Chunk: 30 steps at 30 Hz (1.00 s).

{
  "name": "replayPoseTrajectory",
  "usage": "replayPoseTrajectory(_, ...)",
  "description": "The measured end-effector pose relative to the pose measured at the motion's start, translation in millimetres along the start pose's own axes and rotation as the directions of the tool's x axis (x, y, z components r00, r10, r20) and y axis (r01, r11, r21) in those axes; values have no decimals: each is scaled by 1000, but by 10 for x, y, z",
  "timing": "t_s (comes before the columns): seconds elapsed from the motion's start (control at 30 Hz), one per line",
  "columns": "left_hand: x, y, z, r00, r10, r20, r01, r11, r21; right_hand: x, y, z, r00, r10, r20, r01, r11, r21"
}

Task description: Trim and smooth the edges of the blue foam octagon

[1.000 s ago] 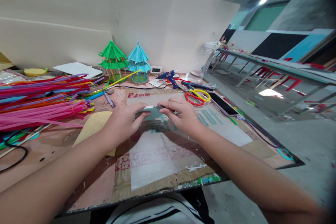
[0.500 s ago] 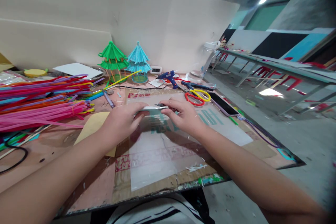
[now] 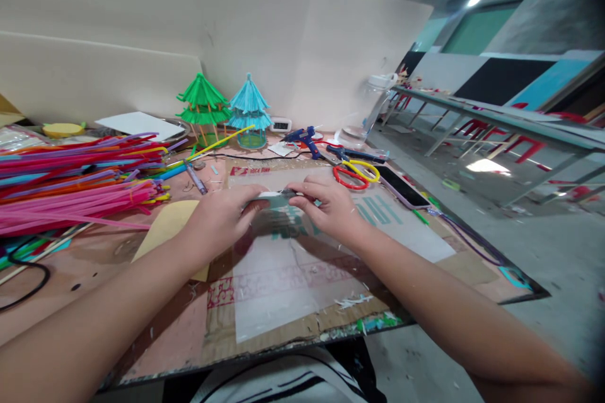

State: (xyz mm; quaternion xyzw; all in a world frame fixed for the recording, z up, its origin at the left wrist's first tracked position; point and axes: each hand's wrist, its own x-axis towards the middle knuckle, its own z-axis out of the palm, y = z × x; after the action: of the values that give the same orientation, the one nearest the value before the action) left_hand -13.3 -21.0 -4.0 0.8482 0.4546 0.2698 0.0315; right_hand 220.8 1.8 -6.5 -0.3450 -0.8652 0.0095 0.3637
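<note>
My left hand [image 3: 221,217] and my right hand [image 3: 331,208] meet over the middle of the cardboard work mat [image 3: 293,289]. Between their fingertips they pinch a small grey-green flat piece with a white edge [image 3: 275,200], held just above the mat. Both hands are closed on it, the left gripping its left end, the right its right end. What the piece is made of I cannot make out.
A pile of coloured pipe cleaners [image 3: 70,182] fills the left. Green [image 3: 203,104] and blue [image 3: 249,110] pavilion models stand at the back. A blue glue gun [image 3: 305,138], red-and-yellow scissors [image 3: 352,175] and a phone [image 3: 401,187] lie to the right. A yellow paper sheet [image 3: 167,227] lies by my left wrist.
The held piece tilts slightly between the fingers, showing its white edge more; both hands stay in nearly the same place.
</note>
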Motion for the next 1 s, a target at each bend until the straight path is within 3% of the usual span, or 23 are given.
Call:
replayPoseTrajectory(0.4, 11, -7, -12, 1000, -2, -3, 2, 1000, 7, 6, 21, 6, 994, 110, -15, -107, 988, 113)
replayPoseTrajectory(1.0, -5, 25, 7, 1000, 5, 15, -6, 998, 69, 10, -40, 18, 1000, -2, 12, 1, 999, 44)
